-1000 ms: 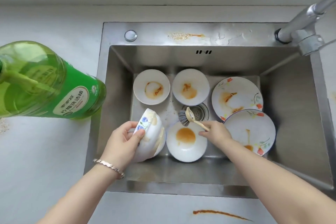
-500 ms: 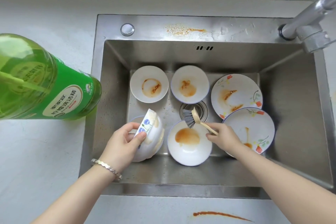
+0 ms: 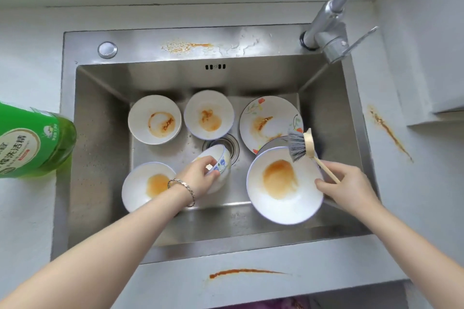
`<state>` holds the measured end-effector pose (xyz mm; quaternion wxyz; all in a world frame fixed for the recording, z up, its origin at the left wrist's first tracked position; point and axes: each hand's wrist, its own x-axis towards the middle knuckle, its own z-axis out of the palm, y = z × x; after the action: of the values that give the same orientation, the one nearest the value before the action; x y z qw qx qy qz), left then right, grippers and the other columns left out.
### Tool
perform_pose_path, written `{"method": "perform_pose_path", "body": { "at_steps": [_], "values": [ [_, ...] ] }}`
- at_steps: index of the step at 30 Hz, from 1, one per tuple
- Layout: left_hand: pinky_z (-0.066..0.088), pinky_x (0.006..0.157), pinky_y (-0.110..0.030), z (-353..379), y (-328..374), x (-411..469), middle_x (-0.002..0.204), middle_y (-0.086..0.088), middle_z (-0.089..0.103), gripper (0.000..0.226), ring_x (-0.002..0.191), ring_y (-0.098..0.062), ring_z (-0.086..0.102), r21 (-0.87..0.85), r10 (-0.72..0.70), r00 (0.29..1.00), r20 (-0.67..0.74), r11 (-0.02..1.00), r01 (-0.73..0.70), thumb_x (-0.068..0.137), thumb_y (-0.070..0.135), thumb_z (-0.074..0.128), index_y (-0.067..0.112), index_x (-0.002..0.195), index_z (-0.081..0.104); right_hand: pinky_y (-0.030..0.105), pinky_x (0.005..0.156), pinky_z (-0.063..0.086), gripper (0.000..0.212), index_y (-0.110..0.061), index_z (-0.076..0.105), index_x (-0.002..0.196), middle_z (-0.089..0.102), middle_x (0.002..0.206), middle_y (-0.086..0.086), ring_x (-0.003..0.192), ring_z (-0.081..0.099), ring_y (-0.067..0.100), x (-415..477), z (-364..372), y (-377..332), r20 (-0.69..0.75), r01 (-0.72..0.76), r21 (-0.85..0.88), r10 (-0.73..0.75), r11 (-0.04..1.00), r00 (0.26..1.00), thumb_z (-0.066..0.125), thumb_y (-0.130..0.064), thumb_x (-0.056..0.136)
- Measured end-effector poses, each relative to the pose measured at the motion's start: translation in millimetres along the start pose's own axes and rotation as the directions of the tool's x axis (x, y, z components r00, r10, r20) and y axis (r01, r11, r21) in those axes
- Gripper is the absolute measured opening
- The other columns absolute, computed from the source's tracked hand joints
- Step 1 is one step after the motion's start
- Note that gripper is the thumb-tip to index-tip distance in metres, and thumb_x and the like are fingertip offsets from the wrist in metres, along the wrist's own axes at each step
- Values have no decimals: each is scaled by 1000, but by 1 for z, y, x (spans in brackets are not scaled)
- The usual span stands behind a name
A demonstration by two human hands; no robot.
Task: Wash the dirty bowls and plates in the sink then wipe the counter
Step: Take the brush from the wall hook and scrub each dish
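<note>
Two bowls have moved: flowered bowl (image 3: pixel 222 160) over drain (image 3: pixel 234 148), stained bowl (image 3: pixel 283 198) rightward.

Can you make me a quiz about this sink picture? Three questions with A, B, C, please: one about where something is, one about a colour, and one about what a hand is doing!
1. Where is the bottle?
A) left of the sink
B) inside the sink
C) on the floor

2. What colour are the bristles of the brush?
A) red
B) grey
C) yellow

3. What is the left hand doing?
A) lying flat
B) pointing up
C) gripping a tilted bowl

Answers:
1 A: it is on the counter, beyond the sink's left rim.
2 B: the bristles are grey under a cream head.
3 C: its fingers curl round the bowl, which leans on its side.
</note>
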<state>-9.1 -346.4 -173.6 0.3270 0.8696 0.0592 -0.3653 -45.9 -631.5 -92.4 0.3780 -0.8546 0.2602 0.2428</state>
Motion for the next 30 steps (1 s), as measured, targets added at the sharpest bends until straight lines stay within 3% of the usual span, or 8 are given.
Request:
{"method": "perform_pose_path", "body": {
  "at_steps": [6,14,19,22,25,27,28,30],
  "values": [
    [37,69,-27,22,-12,-3,106,4,67,20,98,-24,58,265,-11,1000,-7,964,12,93,31,47,25,111,55,7,51,40,40,-29,68,109,69,84,-1,71,60,10,-1,-10,9,26,1,-23,0,1000,1000,66,-4,77],
    [46,73,-25,24,-34,3,79,14,65,7,75,-13,56,158,-47,975,219,987,12,87,31,59,36,87,53,25,66,43,39,-25,68,111,67,85,-5,78,60,15,3,-6,9,69,16,-6,-15,1000,998,67,-4,78],
    [44,85,-22,46,-39,10,102,9,69,18,94,-12,58,342,-85,916,391,938,-59,82,29,64,27,100,60,24,67,43,39,-27,69,107,68,84,-9,75,62,13,2,-2,14,54,6,6,-6,1000,999,67,-4,77],
    [41,85,-21,49,-43,13,110,6,66,28,104,-15,58,433,-102,933,344,899,-61,87,22,55,24,114,58,28,71,46,39,-28,69,107,69,84,-8,79,64,16,1,-1,15,47,-3,9,3,1000,999,68,-4,76],
    [42,87,-21,45,-39,8,107,2,67,24,101,-14,60,274,-93,957,275,962,15,86,25,60,21,110,60,29,69,47,39,-28,69,108,69,80,-8,74,63,15,0,0,10,50,-10,12,10,1000,999,69,-7,76],
    [45,83,-23,37,-25,-5,102,-1,67,15,97,-14,61,5,-86,977,193,996,87,88,24,60,19,102,62,29,67,47,39,-30,69,107,68,75,-9,70,62,15,-4,1,3,51,-8,14,7,1000,999,69,-8,75],
    [47,80,-24,31,-13,-15,100,-3,66,10,94,-15,62,-192,-96,980,172,973,129,90,24,59,18,98,61,31,69,49,40,-31,69,107,69,75,-9,70,63,15,-6,1,-2,53,-4,22,3,1000,999,70,-8,75],
    [51,77,-28,13,14,-41,98,-5,66,10,87,-16,64,-572,-108,968,227,789,222,93,25,53,18,97,60,34,73,52,39,-28,68,108,68,75,-10,70,63,16,-16,1,-17,71,8,65,-12,998,997,69,-5,76]
  ]
}}
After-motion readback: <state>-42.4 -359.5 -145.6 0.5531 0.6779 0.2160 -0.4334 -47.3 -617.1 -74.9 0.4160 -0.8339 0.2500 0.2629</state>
